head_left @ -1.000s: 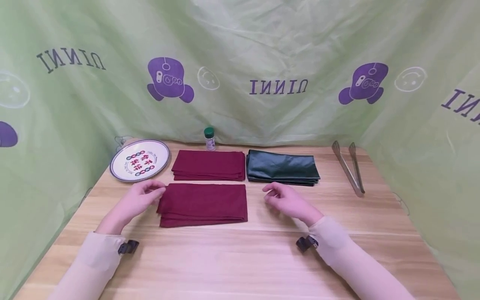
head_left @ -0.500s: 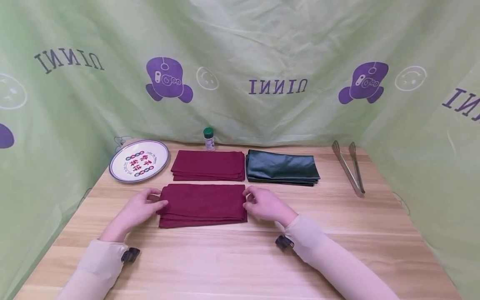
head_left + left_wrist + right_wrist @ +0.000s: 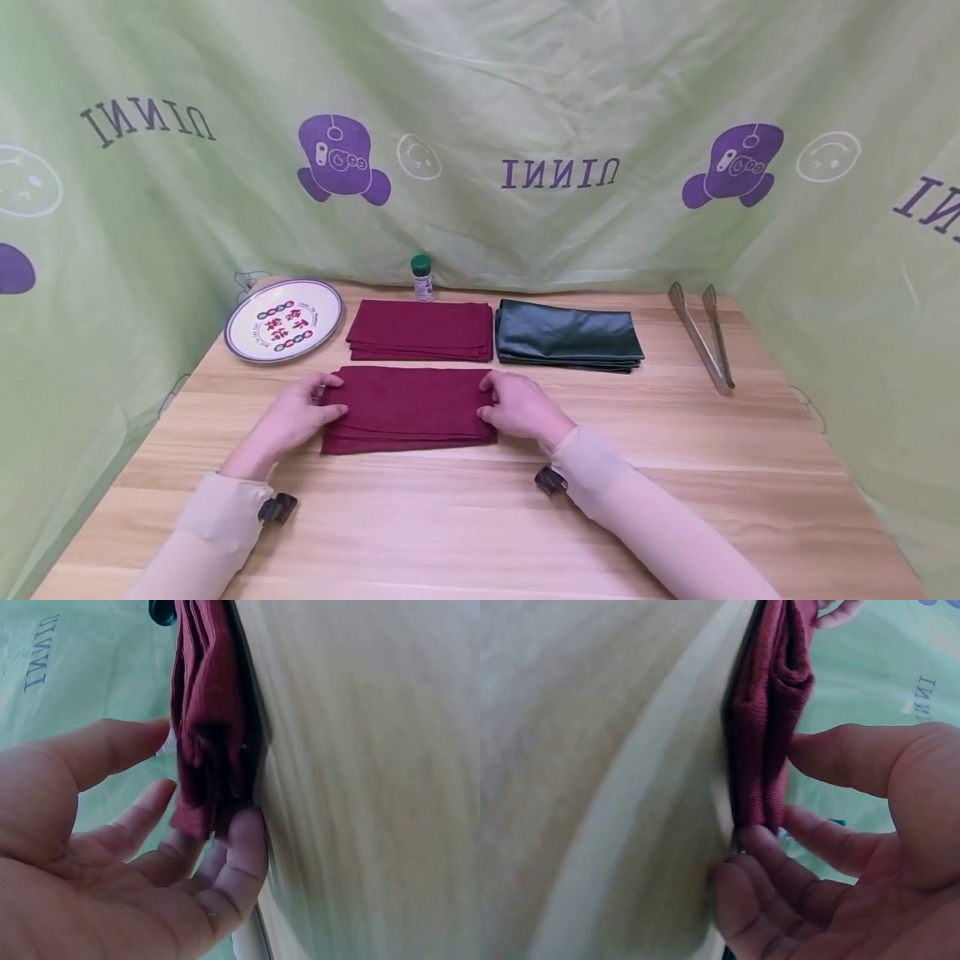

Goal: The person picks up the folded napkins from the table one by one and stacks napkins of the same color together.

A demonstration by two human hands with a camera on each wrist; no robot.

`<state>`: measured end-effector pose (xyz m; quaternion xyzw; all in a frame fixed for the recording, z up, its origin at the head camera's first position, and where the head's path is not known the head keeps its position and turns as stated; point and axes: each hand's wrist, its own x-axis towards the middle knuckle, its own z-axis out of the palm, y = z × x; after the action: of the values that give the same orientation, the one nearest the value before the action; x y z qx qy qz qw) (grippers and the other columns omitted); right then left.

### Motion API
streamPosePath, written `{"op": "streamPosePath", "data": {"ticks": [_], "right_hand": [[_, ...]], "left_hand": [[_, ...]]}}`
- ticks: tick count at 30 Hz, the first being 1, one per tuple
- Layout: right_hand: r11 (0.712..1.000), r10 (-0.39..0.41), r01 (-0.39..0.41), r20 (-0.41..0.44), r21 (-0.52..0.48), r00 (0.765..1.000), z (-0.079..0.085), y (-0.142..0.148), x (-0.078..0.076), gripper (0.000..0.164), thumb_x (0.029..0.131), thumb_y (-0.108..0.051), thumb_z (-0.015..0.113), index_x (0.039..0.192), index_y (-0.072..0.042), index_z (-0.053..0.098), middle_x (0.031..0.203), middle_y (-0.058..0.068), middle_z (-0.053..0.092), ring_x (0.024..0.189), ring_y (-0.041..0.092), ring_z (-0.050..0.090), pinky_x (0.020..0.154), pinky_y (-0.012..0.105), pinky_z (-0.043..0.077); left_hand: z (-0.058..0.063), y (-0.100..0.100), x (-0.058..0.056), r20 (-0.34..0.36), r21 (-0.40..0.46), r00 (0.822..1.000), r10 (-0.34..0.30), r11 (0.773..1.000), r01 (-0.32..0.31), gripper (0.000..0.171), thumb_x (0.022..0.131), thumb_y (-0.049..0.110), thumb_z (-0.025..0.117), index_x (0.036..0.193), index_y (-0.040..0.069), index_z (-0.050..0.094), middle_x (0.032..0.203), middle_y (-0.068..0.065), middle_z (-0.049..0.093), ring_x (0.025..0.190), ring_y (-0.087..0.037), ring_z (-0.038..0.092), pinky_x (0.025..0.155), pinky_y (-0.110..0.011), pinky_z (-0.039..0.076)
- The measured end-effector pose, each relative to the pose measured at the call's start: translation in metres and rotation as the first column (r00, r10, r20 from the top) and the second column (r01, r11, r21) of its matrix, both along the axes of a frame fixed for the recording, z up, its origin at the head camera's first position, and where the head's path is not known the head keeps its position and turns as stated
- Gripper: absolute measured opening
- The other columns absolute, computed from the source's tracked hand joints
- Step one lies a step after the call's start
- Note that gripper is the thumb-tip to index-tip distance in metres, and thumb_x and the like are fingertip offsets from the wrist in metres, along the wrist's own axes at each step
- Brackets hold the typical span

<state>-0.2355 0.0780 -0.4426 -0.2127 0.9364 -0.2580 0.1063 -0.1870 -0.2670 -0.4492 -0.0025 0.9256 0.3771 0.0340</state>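
Note:
A folded maroon cloth lies on the table in front of me, its layers showing along the near edge. My left hand is at its left end; in the left wrist view the thumb is beside the upper layers and loosely bent fingertips are at the cloth's folded end. At the right end is my right hand. In the right wrist view its thumb touches the top face of the cloth, and the other fingers reach the far edge, close to the tabletop.
Behind lie a second folded maroon cloth and a folded dark green cloth. A white plate with red print sits back left, a green-capped shaker at the rear, metal tongs at right. A green curtain surrounds the table.
My right hand has moved left from beside the cloth to its right end. My left hand has shifted slightly nearer and right, over the left end. The cloth stays put.

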Motion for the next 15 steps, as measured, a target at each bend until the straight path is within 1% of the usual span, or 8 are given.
{"op": "streamPosePath", "data": {"ticks": [2,4,6,8,11,13,15], "right_hand": [[0.999,0.027,-0.026,0.011,-0.039,1.0,-0.003,0.0,-0.003,0.031,0.085,-0.017,0.074,0.113,-0.009,0.063,0.083,0.0,0.055,0.078,0.017,0.053,0.077,0.035,0.046],[0.994,0.039,-0.035,0.036,-0.103,0.999,-0.007,0.0,-0.005,0.03,0.084,-0.013,0.074,0.111,-0.01,0.063,0.085,0.0,0.056,0.08,0.017,0.053,0.078,0.035,0.046],[0.982,0.044,-0.03,0.07,-0.184,0.997,-0.011,0.001,-0.008,0.029,0.083,-0.009,0.075,0.109,-0.01,0.063,0.086,0.001,0.057,0.081,0.016,0.054,0.078,0.034,0.046],[0.964,0.041,-0.012,0.105,-0.266,0.994,-0.014,0.001,-0.009,0.029,0.081,-0.005,0.074,0.107,-0.01,0.063,0.087,0.002,0.058,0.082,0.016,0.054,0.077,0.033,0.046],[0.919,0.03,0.045,0.183,-0.392,0.983,-0.015,0.001,-0.008,0.03,0.079,0.001,0.073,0.106,-0.006,0.063,0.088,0.005,0.059,0.081,0.016,0.055,0.073,0.03,0.047],[0.885,0.013,0.101,0.242,-0.455,0.97,-0.014,0.001,-0.007,0.03,0.079,0.004,0.072,0.107,-0.004,0.063,0.088,0.007,0.058,0.078,0.017,0.055,0.066,0.029,0.048],[0.844,-0.012,0.174,0.307,-0.507,0.952,-0.014,0.0,-0.006,0.031,0.078,0.006,0.071,0.107,-0.002,0.062,0.088,0.008,0.057,0.076,0.017,0.054,0.061,0.028,0.047]], "left_hand": [[0.0,0.002,0.001,-0.007,0.014,1.0,0.002,1.0,-0.002,0.041,0.087,0.014,0.072,0.123,0.001,0.059,0.12,-0.026,0.057,0.102,-0.034,0.052,0.089,-0.049,0.041],[0.0,0.003,0.001,-0.012,0.036,1.0,0.002,0.999,-0.001,0.039,0.088,0.014,0.072,0.123,0.002,0.06,0.123,-0.025,0.057,0.104,-0.033,0.052,0.09,-0.047,0.04],[0.0,0.003,0.0,-0.011,0.071,1.0,0.002,0.997,-0.002,0.038,0.088,0.013,0.071,0.123,0.002,0.06,0.119,-0.023,0.058,0.099,-0.031,0.051,0.086,-0.043,0.041],[-0.001,0.002,-0.001,-0.013,0.107,1.0,0.01,0.994,-0.008,0.037,0.089,0.013,0.07,0.124,0.003,0.06,0.113,-0.019,0.06,0.095,-0.027,0.051,0.083,-0.038,0.042],[-0.001,0.001,-0.002,-0.021,0.174,1.0,0.023,0.985,-0.019,0.037,0.09,0.011,0.069,0.124,0.001,0.06,0.106,-0.015,0.06,0.088,-0.022,0.051,0.076,-0.029,0.043],[-0.001,0.001,-0.002,-0.017,0.212,0.999,0.044,0.976,-0.039,0.037,0.09,0.01,0.069,0.124,-0.001,0.059,0.108,-0.016,0.061,0.089,-0.019,0.052,0.076,-0.025,0.045],[-0.001,0.0,-0.002,0.007,0.257,0.997,0.074,0.964,-0.073,0.039,0.091,0.011,0.069,0.125,-0.003,0.058,0.114,-0.019,0.06,0.092,-0.016,0.055,0.076,-0.021,0.046]]}}
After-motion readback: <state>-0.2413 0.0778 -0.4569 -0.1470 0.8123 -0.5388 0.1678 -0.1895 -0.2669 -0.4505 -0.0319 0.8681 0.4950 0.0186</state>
